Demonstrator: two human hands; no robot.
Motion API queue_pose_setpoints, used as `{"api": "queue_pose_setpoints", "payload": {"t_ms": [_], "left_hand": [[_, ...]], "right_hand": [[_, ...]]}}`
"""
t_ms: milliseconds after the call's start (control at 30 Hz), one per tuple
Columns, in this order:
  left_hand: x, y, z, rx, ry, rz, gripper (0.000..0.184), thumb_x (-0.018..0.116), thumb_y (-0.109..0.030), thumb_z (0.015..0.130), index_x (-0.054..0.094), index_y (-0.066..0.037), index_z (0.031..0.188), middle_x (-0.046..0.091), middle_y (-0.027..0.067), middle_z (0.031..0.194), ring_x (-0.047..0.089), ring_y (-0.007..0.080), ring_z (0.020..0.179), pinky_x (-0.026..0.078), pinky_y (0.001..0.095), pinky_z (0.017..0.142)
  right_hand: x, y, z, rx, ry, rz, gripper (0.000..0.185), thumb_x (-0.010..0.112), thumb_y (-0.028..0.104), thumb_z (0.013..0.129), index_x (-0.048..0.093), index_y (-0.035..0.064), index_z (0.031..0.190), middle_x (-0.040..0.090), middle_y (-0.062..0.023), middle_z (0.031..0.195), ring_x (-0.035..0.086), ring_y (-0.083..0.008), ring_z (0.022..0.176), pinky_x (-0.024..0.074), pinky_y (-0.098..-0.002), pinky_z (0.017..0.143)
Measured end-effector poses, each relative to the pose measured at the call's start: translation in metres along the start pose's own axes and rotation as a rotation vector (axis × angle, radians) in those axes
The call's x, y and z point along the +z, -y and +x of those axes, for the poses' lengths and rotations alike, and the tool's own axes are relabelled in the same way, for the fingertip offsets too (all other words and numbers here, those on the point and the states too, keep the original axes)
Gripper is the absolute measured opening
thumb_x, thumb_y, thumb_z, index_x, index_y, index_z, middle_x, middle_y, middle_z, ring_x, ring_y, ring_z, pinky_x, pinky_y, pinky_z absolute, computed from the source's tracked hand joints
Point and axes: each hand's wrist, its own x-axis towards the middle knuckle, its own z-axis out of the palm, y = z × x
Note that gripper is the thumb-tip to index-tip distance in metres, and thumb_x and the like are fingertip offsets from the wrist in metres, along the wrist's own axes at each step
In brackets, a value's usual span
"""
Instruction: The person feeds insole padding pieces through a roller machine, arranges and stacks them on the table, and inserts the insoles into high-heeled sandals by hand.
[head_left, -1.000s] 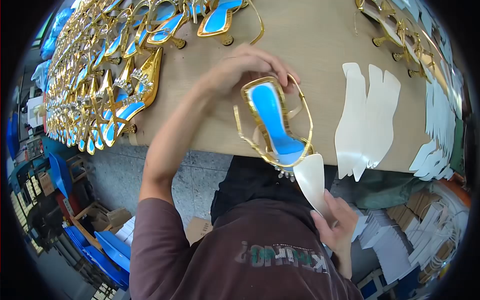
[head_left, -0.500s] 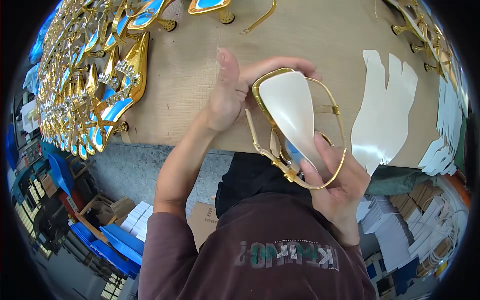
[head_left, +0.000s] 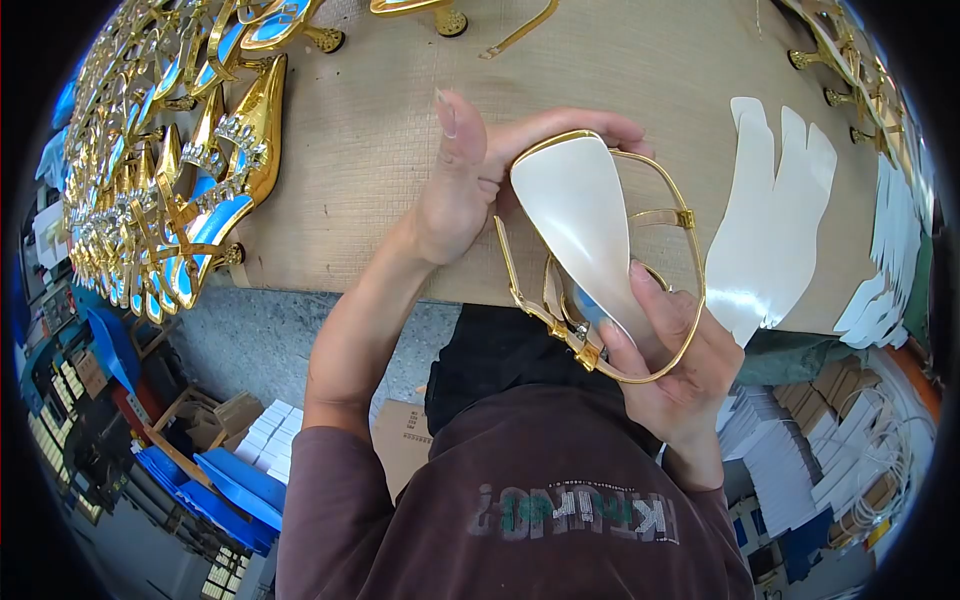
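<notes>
In the head view, a gold strappy sandal (head_left: 588, 357) is held up at the table edge, partly hidden under a glossy cream insole (head_left: 570, 195). The insole's broad end lies over the gold-rimmed heel seat. My left hand (head_left: 458, 205) supports the sandal from behind at that end; its thumb points up and its fingers curl behind the sandal, partly hidden. Closed on the insole's narrow end is my right hand (head_left: 685, 360), inside the loop of the gold ankle strap (head_left: 700, 270). A bit of blue sole shows beneath the insole.
Many gold sandals with blue footbeds and jewelled straps (head_left: 215, 190) crowd the table's left side. Cream insoles (head_left: 770, 215) lie to the right, with more gold heels (head_left: 835, 97) beyond. A loose gold strap (head_left: 520, 32) rests at the back of the brown table (head_left: 350, 130).
The insole's broad end now covers more of the gold-rimmed heel seat, and only its upper rim shows. Both hands keep nearly the same places. The view has shifted slightly.
</notes>
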Motion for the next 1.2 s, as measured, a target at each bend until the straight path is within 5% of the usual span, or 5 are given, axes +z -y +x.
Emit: {"api": "queue_pose_setpoints", "payload": {"t_ms": [367, 700, 900, 1067, 1200], "left_hand": [[-0.003, 0.007, 0.001, 0.073, 0.028, -0.11, 0.114, 0.011, -0.088, 0.086, 0.052, 0.006, 0.136, 0.061, 0.0242, 0.128, 0.068, 0.0296, 0.097, 0.057, 0.0404, 0.082], [-0.018, -0.032, 0.009, -0.205, 0.181, 0.405, 0.048, 0.035, -0.031, 0.104, 0.062, 0.003, 0.124, 0.065, 0.0185, 0.12, 0.066, 0.0231, 0.095, 0.054, 0.0343, 0.08], [-0.021, -0.021, 0.006, -0.05, 0.104, 0.352, 0.046, 0.041, -0.035, 0.102, 0.068, 0.001, 0.114, 0.067, 0.0131, 0.11, 0.063, 0.0187, 0.093, 0.05, 0.028, 0.081], [-0.007, -0.009, 0.002, -0.081, -0.019, 0.098, 0.039, 0.049, -0.032, 0.101, 0.07, -0.001, 0.107, 0.067, 0.008, 0.098, 0.059, 0.0168, 0.089, 0.047, 0.0277, 0.081], [-0.01, -0.015, 0.002, -0.025, -0.064, 0.248, 0.035, 0.052, -0.03, 0.098, 0.069, -0.002, 0.108, 0.067, 0.0097, 0.098, 0.06, 0.0179, 0.088, 0.048, 0.0281, 0.08]], "right_hand": [[0.003, -0.001, 0.001, -0.019, -0.007, -0.016, 0.054, 0.078, 0.002, 0.07, 0.069, -0.0005, 0.122, 0.068, -0.0083, 0.083, 0.048, -0.0126, 0.056, 0.0387, -0.0232, 0.049], [-0.013, 0.015, 0.005, -0.055, 0.271, -0.257, 0.054, 0.073, 0.034, 0.086, 0.064, 0.0018, 0.129, 0.068, -0.0176, 0.117, 0.065, -0.0311, 0.11, 0.0535, -0.0408, 0.089], [-0.055, 0.057, -0.027, 0.008, 0.506, -0.641, 0.075, 0.05, 0.071, 0.088, 0.061, 0.0122, 0.134, 0.053, -0.0106, 0.145, 0.042, -0.0431, 0.137, 0.0292, -0.0624, 0.114], [0.027, 0.013, 0.053, -0.29, 0.104, -0.54, 0.071, 0.056, 0.068, 0.085, 0.057, 0.0212, 0.138, 0.05, -0.0082, 0.148, 0.03, -0.0429, 0.143, 0.0122, -0.0655, 0.119], [0.005, 0.013, -0.025, -0.099, 0.265, -0.681, 0.062, 0.065, 0.056, 0.087, 0.057, 0.021, 0.138, 0.051, -0.007, 0.145, 0.036, -0.0419, 0.14, 0.0117, -0.0673, 0.117]]}}
